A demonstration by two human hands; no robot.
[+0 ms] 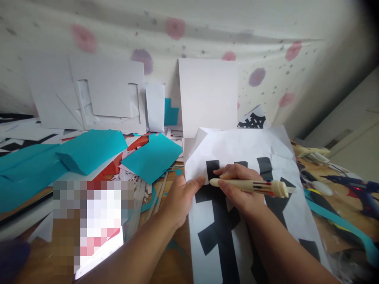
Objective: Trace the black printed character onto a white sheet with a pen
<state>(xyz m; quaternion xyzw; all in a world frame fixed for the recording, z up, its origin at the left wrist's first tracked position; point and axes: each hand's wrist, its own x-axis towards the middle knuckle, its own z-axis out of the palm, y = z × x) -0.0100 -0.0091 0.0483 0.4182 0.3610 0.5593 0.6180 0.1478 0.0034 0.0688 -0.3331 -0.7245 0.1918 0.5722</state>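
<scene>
My right hand (244, 189) is closed around a thick cream multicolour ballpoint pen (251, 186). The pen lies almost level, its tip pointing left beside a black patch. Under it spreads a large, creased white paper sheet (204, 221) with bold black angular shapes (219, 221) on it. At the sheet's left edge, my left hand (182, 197) grips the paper, thumb on top and the other fingers mostly hidden. The left thumb is just left of the pen tip. My right forearm covers part of the black pattern.
Turquoise paper pieces (152, 157) and scraps lie at the left. White boards (209, 94) lean against a spotted curtain (201, 31). A phone-like bright screen (100, 260), partly pixelated, is at lower left. On the right are a dark blue glue gun (359, 193) and a turquoise strip (340, 223).
</scene>
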